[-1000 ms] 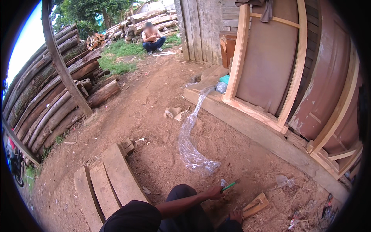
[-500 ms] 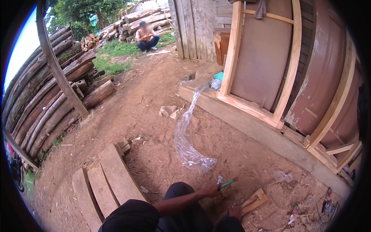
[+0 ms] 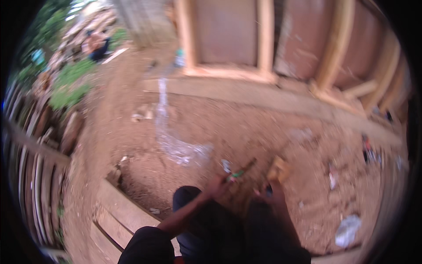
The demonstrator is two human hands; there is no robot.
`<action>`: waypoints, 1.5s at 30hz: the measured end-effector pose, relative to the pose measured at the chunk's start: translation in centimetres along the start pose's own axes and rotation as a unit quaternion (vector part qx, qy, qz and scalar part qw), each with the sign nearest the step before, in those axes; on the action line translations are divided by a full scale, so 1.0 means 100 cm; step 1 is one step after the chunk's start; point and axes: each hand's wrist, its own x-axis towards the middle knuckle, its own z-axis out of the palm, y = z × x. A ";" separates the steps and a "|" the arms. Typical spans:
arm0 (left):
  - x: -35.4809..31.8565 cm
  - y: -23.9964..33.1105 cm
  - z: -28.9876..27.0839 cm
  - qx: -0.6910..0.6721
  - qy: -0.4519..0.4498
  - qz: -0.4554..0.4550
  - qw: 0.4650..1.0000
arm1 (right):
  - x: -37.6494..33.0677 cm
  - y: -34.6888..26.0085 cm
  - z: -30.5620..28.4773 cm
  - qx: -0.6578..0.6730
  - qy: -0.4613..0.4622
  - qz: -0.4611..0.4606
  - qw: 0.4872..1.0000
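Motion blurs the view. My left hand (image 3: 216, 186) is closed around the green handle of a slim tool (image 3: 237, 174); its brown far end points away to the right, and I cannot tell what kind it is. A pale wooden piece (image 3: 279, 170) lies on the ground just beyond my right hand (image 3: 273, 196). The fingers of that hand are curled, with a small dark thing (image 3: 268, 190) between them, too smeared to name. The fingertips come up against the near end of the wood, or very close to it.
Clear plastic sheeting (image 3: 180, 149) trails over sawdust-covered ground ahead. Wooden door frames (image 3: 226, 74) lean along a low ledge (image 3: 228, 93). Planks (image 3: 127, 211) lie by my left side, with stacked logs (image 3: 39, 176) farther left. A person (image 3: 97, 46) squats far off. A plastic bag (image 3: 347, 230) lies right.
My view has swung to the right, so the scene sits farther left. My right hand, earlier low on the wooden piece, now shows curled fingers with a dark thing. The left keeps the green-handled tool.
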 end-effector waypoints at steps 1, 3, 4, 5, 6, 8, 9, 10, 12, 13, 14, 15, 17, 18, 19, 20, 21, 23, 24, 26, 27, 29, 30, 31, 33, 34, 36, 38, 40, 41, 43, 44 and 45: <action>-0.008 -0.004 -0.003 -0.042 -0.029 0.002 0.999 | 0.017 -0.020 -0.009 -0.038 -0.011 -0.072 0.997; -0.013 0.003 0.003 -0.026 -0.031 0.105 0.994 | 0.022 -0.021 -0.027 -0.019 -0.033 -0.045 0.998; -0.016 0.022 -0.002 -0.021 -0.063 0.093 0.993 | 0.024 -0.020 -0.028 0.002 -0.030 -0.020 0.999; -0.020 0.031 -0.001 0.006 -0.082 0.102 0.991 | 0.027 -0.022 -0.028 0.028 -0.031 -0.008 0.999; -0.023 0.036 -0.001 0.032 -0.097 0.111 0.989 | 0.027 -0.024 -0.030 0.031 -0.022 -0.006 0.999; -0.030 0.036 0.003 0.057 -0.103 0.169 0.978 | 0.029 -0.029 -0.028 0.050 -0.009 -0.020 0.999; -0.034 0.035 0.005 0.049 -0.099 0.218 0.970 | 0.028 -0.030 -0.028 0.051 -0.010 -0.027 0.998; -0.034 0.034 0.007 0.036 -0.093 0.270 0.958 | 0.029 -0.032 -0.030 0.047 -0.009 -0.035 0.998; -0.036 0.033 0.016 0.047 -0.095 0.268 0.958 | 0.027 -0.031 -0.029 0.044 -0.012 -0.052 0.998; -0.036 0.032 0.019 0.054 -0.095 0.267 0.957 | 0.028 -0.030 -0.028 0.046 -0.012 -0.064 0.997; -0.037 0.030 0.019 0.070 -0.096 0.248 0.961 | 0.028 -0.028 -0.026 0.048 -0.012 -0.075 0.996; -0.039 0.028 0.019 0.085 -0.097 0.229 0.965 | 0.028 -0.025 -0.022 0.037 -0.006 -0.076 0.996; -0.040 0.032 0.017 0.060 -0.088 0.254 0.961 | 0.026 -0.023 -0.016 0.009 0.008 -0.074 0.997; -0.040 0.034 0.014 0.022 -0.076 0.296 0.952 | 0.023 -0.021 -0.018 0.007 0.006 -0.071 0.997; -0.040 0.036 0.009 -0.012 -0.058 0.334 0.941 | 0.027 -0.025 -0.020 0.009 0.000 -0.074 0.997; -0.039 0.034 0.012 0.025 -0.078 0.283 0.956 | 0.030 -0.028 -0.021 0.011 -0.006 -0.077 0.997; -0.037 0.030 0.019 0.063 -0.098 0.231 0.966 | 0.031 -0.027 -0.018 0.015 -0.005 -0.077 0.997; -0.032 0.026 0.024 0.110 -0.111 0.210 0.965 | 0.032 -0.024 -0.019 0.015 0.001 -0.074 0.997; -0.033 0.022 0.022 0.080 -0.113 0.259 0.956 | 0.033 -0.023 -0.020 0.021 0.000 -0.075 0.997; -0.039 0.023 0.015 0.017 -0.122 0.353 0.927 | 0.029 -0.023 -0.020 0.033 -0.003 -0.072 0.997; -0.039 0.026 0.015 -0.040 -0.123 0.353 0.927 | 0.027 -0.022 -0.018 0.031 -0.007 -0.063 0.998; -0.035 0.023 0.019 0.028 -0.123 0.274 0.953 | 0.028 -0.020 -0.014 0.025 -0.018 -0.053 0.998; -0.033 0.021 0.021 0.062 -0.122 0.233 0.963 | 0.027 -0.020 -0.014 0.026 -0.022 -0.058 0.998; -0.030 0.020 0.023 0.094 -0.123 0.194 0.969 | 0.026 -0.024 -0.016 0.024 -0.024 -0.060 0.998; -0.033 0.016 0.019 0.022 -0.102 0.280 0.954 | 0.028 -0.024 -0.021 0.012 -0.015 -0.067 0.998; -0.037 0.014 0.016 -0.011 -0.092 0.318 0.944 | 0.029 -0.022 -0.017 0.007 -0.005 -0.071 0.997; -0.036 0.016 0.018 0.003 -0.112 0.256 0.960 | 0.028 -0.018 -0.012 -0.001 -0.006 -0.074 0.997; -0.030 0.014 0.022 0.082 -0.142 0.151 0.975 | 0.031 -0.014 -0.014 -0.011 -0.027 -0.079 0.996; -0.035 0.013 0.016 0.016 -0.101 0.215 0.971 | 0.029 -0.015 -0.006 -0.032 -0.002 -0.096 0.995; -0.039 0.013 0.014 -0.017 -0.084 0.245 0.966 | 0.026 -0.016 -0.001 -0.041 0.010 -0.102 0.994; -0.038 0.013 0.009 -0.031 -0.018 0.274 0.961 | 0.029 -0.024 0.012 -0.124 -0.069 -0.082 0.986; -0.037 0.013 0.006 -0.037 0.015 0.287 0.957 | 0.030 -0.030 0.021 -0.163 -0.109 -0.072 0.978; -0.036 0.016 0.006 -0.061 0.010 0.236 0.970 | 0.028 -0.024 0.041 -0.202 -0.119 -0.070 0.970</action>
